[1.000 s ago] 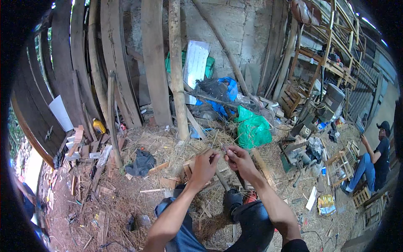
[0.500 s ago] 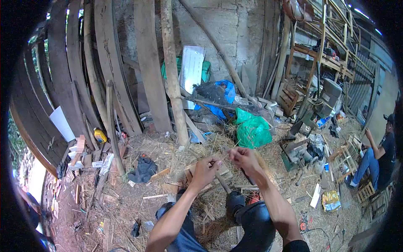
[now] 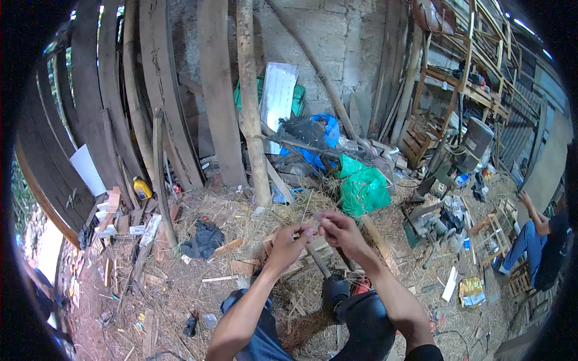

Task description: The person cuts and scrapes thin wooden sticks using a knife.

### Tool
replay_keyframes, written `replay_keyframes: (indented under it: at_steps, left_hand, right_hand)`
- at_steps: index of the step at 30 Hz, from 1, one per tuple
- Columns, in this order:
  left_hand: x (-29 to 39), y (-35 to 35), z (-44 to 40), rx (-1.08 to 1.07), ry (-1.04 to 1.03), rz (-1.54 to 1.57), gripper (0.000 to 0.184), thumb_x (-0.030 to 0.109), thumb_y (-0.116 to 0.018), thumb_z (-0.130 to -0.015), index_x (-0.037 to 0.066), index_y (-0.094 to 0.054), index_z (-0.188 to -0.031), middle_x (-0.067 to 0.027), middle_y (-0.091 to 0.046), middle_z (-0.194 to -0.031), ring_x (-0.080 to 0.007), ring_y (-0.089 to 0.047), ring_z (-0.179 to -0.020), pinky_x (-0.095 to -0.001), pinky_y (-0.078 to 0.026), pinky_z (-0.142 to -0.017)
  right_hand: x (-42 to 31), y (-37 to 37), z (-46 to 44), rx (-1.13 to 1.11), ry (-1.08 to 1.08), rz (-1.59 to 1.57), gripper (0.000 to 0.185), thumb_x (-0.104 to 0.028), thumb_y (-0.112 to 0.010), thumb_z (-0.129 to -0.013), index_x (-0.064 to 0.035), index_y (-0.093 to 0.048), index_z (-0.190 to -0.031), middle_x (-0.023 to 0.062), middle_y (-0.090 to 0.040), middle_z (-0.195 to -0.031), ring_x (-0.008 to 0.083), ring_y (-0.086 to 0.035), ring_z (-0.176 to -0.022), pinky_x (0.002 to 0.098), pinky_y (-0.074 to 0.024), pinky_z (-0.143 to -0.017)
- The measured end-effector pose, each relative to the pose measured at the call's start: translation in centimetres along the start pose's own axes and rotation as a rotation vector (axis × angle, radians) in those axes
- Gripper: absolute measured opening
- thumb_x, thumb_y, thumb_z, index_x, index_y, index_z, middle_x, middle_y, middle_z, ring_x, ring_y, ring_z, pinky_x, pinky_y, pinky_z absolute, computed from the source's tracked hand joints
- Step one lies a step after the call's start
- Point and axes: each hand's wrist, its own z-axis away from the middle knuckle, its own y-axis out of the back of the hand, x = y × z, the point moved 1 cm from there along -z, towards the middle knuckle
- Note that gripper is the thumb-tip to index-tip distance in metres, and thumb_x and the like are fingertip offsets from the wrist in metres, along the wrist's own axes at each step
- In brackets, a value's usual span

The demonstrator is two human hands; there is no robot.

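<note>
My left hand [image 3: 290, 243] is closed in a pinch in front of my knees, with a small pale thing at its fingertips that is too small to name. Close beside it, my right hand [image 3: 342, 231] has its fingers curled together. A dark, narrow tool [image 3: 348, 260] sticks out below the right palm; its upper part is hidden by the hand. The fingertips of both hands nearly touch. Beneath them a wooden handle [image 3: 317, 260] slants down to a dark boot [image 3: 335, 289] between my legs.
A green bag [image 3: 363, 188] lies ahead on the straw-covered ground, right of a wooden post [image 3: 253, 120]. At left are a black plastic bag [image 3: 203, 239] and a yellow bottle [image 3: 142, 188]. Another person [image 3: 536, 234] sits at far right near a wooden frame [image 3: 490, 239].
My hands were apart half a second ago and have come together again. The view has shifted slightly. At the right, the other person has leaned, and their head is no longer visible.
</note>
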Motion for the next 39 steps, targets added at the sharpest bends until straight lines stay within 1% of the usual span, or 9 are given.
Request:
replay_keyframes:
  at_steps: [2, 5, 8, 12, 17, 29, 32, 34, 39]
  left_hand:
    - [0.2, -0.2, 0.2, 0.077, 0.101, 0.144, 0.018, 0.019, -0.057, -0.091, 0.004, -0.065, -0.094, 0.0021, -0.054, -0.071, -0.0016, -0.041, -0.057, -0.0183, -0.031, -0.049]
    - [0.4, 0.0, 0.2, 0.169, 0.133, 0.254, 0.017, 0.019, -0.057, -0.092, 0.005, -0.065, -0.096, 0.0023, -0.053, -0.070, 0.0000, -0.038, -0.056, -0.0173, -0.029, -0.047]
    - [0.0, 0.7, 0.1, 0.206, 0.166, 0.302, 0.017, 0.018, -0.056, -0.092, 0.004, -0.064, -0.093, 0.0020, -0.053, -0.072, -0.0025, -0.041, -0.057, -0.0185, -0.031, -0.048]
    - [-0.1, -0.6, -0.2, 0.230, -0.024, 0.011, 0.019, 0.016, -0.054, -0.093, -0.001, -0.064, -0.096, -0.0028, -0.063, -0.078, -0.0092, -0.055, -0.066, -0.0242, -0.044, -0.062]
    - [-0.2, -1.2, 0.0, 0.192, -0.135, -0.212, 0.013, 0.009, -0.058, -0.088, -0.001, -0.064, -0.094, -0.0090, -0.065, -0.075, -0.0119, -0.059, -0.065, -0.0274, -0.046, -0.061]
    - [-1.0, -1.3, -0.3, 0.017, -0.041, -0.071, 0.017, 0.015, -0.058, -0.088, -0.001, -0.065, -0.088, -0.0034, -0.059, -0.070, -0.0105, -0.052, -0.064, -0.0240, -0.041, -0.062]
    - [-1.1, -0.9, 0.6, 0.038, -0.073, -0.111, 0.016, 0.013, -0.058, -0.088, -0.001, -0.064, -0.090, -0.0050, -0.061, -0.071, -0.0116, -0.054, -0.066, -0.0265, -0.043, -0.063]
    - [-1.4, -0.1, 1.1, 0.102, -0.079, -0.165, 0.015, 0.012, -0.058, -0.088, -0.001, -0.064, -0.090, -0.0071, -0.062, -0.073, -0.0135, -0.056, -0.067, -0.0286, -0.044, -0.064]
    - [0.5, -0.3, 0.6, 0.224, -0.111, -0.330, 0.014, 0.011, -0.058, -0.087, -0.002, -0.062, -0.091, -0.0141, -0.063, -0.081, -0.0243, -0.061, -0.071, -0.0339, -0.046, -0.067]
  right_hand:
    - [1.3, 0.5, -0.8, -0.067, -0.012, -0.022, 0.023, -0.021, -0.056, -0.093, -0.0047, -0.060, -0.109, -0.0018, -0.056, -0.074, 0.0034, -0.039, -0.051, 0.0192, -0.0284, -0.043]
    - [2.3, 2.5, -1.6, 0.276, 0.061, -0.031, 0.025, -0.020, -0.055, -0.093, -0.0019, -0.056, -0.110, -0.0016, -0.056, -0.073, 0.0038, -0.040, -0.049, 0.0201, -0.0289, -0.041]
    - [2.1, 3.2, -1.3, 0.373, 0.197, 0.076, 0.026, -0.020, -0.055, -0.093, -0.0014, -0.056, -0.111, -0.0013, -0.057, -0.075, 0.0036, -0.042, -0.051, 0.0196, -0.0306, -0.042]
    - [1.1, -0.3, -0.4, 0.080, 0.193, 0.157, 0.029, -0.015, -0.053, -0.094, -0.0016, -0.052, -0.120, -0.0002, -0.056, -0.073, 0.0029, -0.039, -0.049, 0.0198, -0.0283, -0.041]
    - [1.2, 1.4, -1.0, 0.096, 0.070, 0.010, 0.020, -0.020, -0.053, -0.095, -0.0041, -0.056, -0.083, -0.0028, -0.051, -0.068, 0.0037, -0.035, -0.048, 0.0192, -0.0257, -0.043]
    - [0.8, 2.6, -0.7, -0.079, -0.044, 0.133, 0.018, -0.021, -0.054, -0.094, -0.0052, -0.060, -0.087, -0.0027, -0.056, -0.075, 0.0034, -0.039, -0.052, 0.0193, -0.0299, -0.046]
    - [-0.2, 6.2, -1.0, 0.229, 0.244, 0.140, 0.018, -0.022, -0.057, -0.092, -0.0064, -0.063, -0.097, -0.0035, -0.056, -0.075, 0.0027, -0.040, -0.054, 0.0178, -0.0283, -0.046]
    - [0.3, 10.9, -1.4, 0.393, 0.230, -0.021, 0.023, -0.024, -0.059, -0.091, -0.0065, -0.063, -0.105, -0.0035, -0.056, -0.075, 0.0027, -0.039, -0.054, 0.0171, -0.0271, -0.045]
    - [-0.6, 4.3, 0.9, 0.251, 0.087, 0.031, 0.022, -0.024, -0.056, -0.092, -0.0060, -0.063, -0.103, -0.0031, -0.055, -0.074, 0.0034, -0.038, -0.051, 0.0179, -0.0269, -0.045]
